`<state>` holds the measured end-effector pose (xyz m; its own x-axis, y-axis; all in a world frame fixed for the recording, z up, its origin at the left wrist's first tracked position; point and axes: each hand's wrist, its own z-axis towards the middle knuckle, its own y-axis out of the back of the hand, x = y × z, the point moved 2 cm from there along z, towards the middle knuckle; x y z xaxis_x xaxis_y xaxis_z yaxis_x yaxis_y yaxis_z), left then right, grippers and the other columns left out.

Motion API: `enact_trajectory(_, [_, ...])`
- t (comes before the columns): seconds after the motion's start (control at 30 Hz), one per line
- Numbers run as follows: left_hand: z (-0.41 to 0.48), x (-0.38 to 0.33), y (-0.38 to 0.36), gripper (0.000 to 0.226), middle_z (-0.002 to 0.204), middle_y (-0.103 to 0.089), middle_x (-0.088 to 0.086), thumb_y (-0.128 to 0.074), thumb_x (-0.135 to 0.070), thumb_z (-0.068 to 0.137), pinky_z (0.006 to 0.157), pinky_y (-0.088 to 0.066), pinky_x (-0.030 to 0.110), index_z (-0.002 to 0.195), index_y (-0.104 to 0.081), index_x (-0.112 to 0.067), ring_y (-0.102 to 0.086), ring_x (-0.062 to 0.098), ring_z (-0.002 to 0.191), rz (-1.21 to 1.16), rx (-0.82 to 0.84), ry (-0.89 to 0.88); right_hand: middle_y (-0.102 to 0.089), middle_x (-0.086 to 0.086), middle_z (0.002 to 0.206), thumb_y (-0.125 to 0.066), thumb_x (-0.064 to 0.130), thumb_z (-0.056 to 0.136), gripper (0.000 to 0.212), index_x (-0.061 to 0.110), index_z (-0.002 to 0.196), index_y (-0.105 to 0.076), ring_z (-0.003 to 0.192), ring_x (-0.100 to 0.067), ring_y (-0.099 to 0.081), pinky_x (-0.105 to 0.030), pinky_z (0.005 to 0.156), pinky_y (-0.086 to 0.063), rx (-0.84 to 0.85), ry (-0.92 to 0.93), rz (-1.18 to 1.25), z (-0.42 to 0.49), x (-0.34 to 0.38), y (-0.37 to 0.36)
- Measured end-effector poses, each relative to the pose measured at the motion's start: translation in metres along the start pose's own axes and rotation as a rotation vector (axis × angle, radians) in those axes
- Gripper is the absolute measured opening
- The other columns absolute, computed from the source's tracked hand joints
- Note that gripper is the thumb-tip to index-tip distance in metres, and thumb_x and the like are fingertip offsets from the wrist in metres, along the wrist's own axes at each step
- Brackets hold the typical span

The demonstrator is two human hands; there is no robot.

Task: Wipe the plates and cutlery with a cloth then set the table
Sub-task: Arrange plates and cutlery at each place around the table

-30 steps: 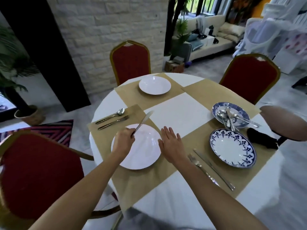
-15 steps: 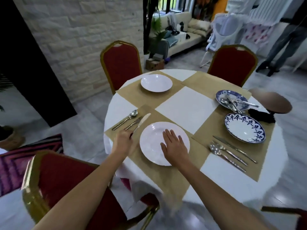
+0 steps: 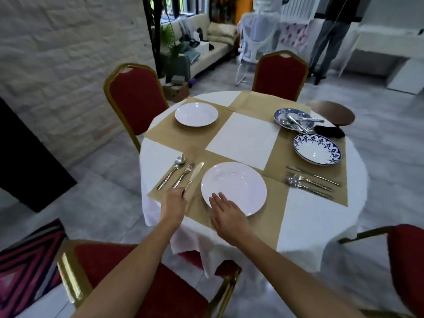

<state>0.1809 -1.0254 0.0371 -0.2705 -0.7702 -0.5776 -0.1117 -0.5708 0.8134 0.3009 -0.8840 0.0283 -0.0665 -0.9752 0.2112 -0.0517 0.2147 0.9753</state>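
Since a second ago the knife (image 3: 194,176) is lowered from above the white plate (image 3: 238,184) onto the placemat (image 3: 202,152), just beside the fork (image 3: 183,175); handle end gripped by the left hand (image 3: 173,204). Right hand (image 3: 226,212) fingers (image 3: 215,198) are held straight, laid flat on the plate's near rim.

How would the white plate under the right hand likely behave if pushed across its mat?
The near white plate looks rigid and glossy, so it would probably slide whole, not flex. It lies flat and shallow on the brown mat, so tipping seems unlikely.
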Motion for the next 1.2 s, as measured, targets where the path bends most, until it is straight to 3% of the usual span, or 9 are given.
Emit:
enact_trajectory(0.17, [0.022,0.018,-0.002,0.019,0.061,-0.048,0.010,-0.049,0.008,0.079,0.046,-0.027,0.026,0.063,-0.052,0.000,-0.044,0.021,0.058,-0.026,0.073,-0.033,-0.060,-0.006,0.133,-0.015,0.035,0.102,0.059,0.010,0.126,-0.064,0.125,-0.023,-0.055,-0.036,0.094,-0.053,0.030,0.004,-0.033,0.008,0.024,-0.022])
enact_trajectory(0.27, [0.038,0.025,-0.005,0.016,0.065,-0.052,0.011,-0.050,0.004,0.083,0.050,-0.031,0.031,0.068,-0.057,-0.001,-0.048,0.022,0.063,0.024,0.139,-0.059,-0.064,-0.005,0.128,-0.027,0.036,0.098,0.052,0.012,0.121,-0.067,0.121,-0.020,-0.059,-0.035,0.091,-0.054,0.030,-0.074,-0.005,0.011,0.042,-0.031])
enact_trajectory(0.37, [0.051,0.038,-0.017,0.020,0.069,-0.058,0.016,-0.050,0.003,0.083,0.055,-0.034,0.031,0.066,-0.054,-0.005,-0.055,0.030,0.067,0.026,0.190,-0.123,-0.067,-0.003,0.123,-0.010,0.034,0.103,0.065,0.013,0.117,-0.070,0.117,-0.018,-0.061,-0.032,0.092,-0.052,0.067,-0.165,0.006,0.013,0.058,-0.047])
enact_trajectory(0.53, [0.060,0.050,-0.037,0.015,0.069,-0.058,0.023,-0.048,0.006,0.081,0.055,-0.034,0.035,0.069,-0.056,0.003,-0.058,0.039,0.070,0.021,0.242,-0.155,-0.068,-0.005,0.121,-0.034,0.038,0.089,0.052,0.011,0.118,-0.069,0.110,-0.020,-0.066,-0.035,0.088,-0.055,0.142,-0.391,-0.014,0.024,0.068,-0.070])
enact_trajectory(0.8, [0.067,0.052,-0.043,0.008,0.090,-0.063,0.016,-0.053,-0.005,0.083,0.066,-0.040,0.034,0.088,-0.058,-0.002,-0.059,0.034,0.086,0.065,0.339,-0.160,-0.061,-0.007,0.132,-0.034,0.045,0.086,0.063,0.007,0.130,-0.060,0.121,-0.025,-0.059,-0.045,0.094,-0.049,0.171,-0.539,-0.014,0.043,0.073,-0.086])
enact_trajectory(0.87, [0.072,0.051,-0.045,0.012,0.095,-0.063,0.015,-0.056,-0.010,0.084,0.071,-0.044,0.035,0.093,-0.059,-0.004,-0.060,0.033,0.090,0.078,0.359,-0.176,-0.049,-0.011,0.144,-0.022,0.047,0.088,0.071,0.006,0.140,-0.047,0.132,-0.027,-0.047,-0.046,0.104,-0.041,0.166,-0.560,-0.038,0.043,0.073,-0.086])
enact_trajectory(0.97, [0.074,0.046,-0.044,0.017,0.100,-0.063,0.014,-0.059,-0.018,0.086,0.076,-0.046,0.036,0.097,-0.059,-0.005,-0.059,0.032,0.095,0.108,0.388,-0.180,-0.003,-0.008,0.162,0.007,0.054,0.082,0.085,0.009,0.154,-0.001,0.149,-0.024,-0.003,-0.042,0.119,-0.007,0.240,-0.483,-0.012,0.044,0.069,-0.081])
enact_trajectory(1.07, [0.070,0.048,-0.044,0.027,0.104,-0.060,0.013,-0.061,-0.027,0.089,0.081,-0.045,0.037,0.106,-0.058,-0.007,-0.057,0.030,0.099,0.105,0.397,-0.197,0.009,-0.005,0.162,-0.013,0.047,0.101,0.067,0.011,0.153,0.009,0.149,-0.022,0.008,-0.040,0.120,0.001,0.272,-0.477,-0.032,0.044,0.069,-0.074])
enact_trajectory(1.2, [0.065,0.066,-0.045,0.029,0.119,-0.055,0.009,-0.049,-0.024,0.097,0.090,-0.044,0.036,0.122,-0.058,-0.017,-0.053,0.030,0.112,0.050,0.428,-0.435,0.011,-0.005,0.162,-0.019,0.044,0.103,0.066,0.012,0.153,0.011,0.149,-0.021,0.010,-0.039,0.120,0.001,0.286,-0.472,-0.034,0.044,0.071,-0.075])
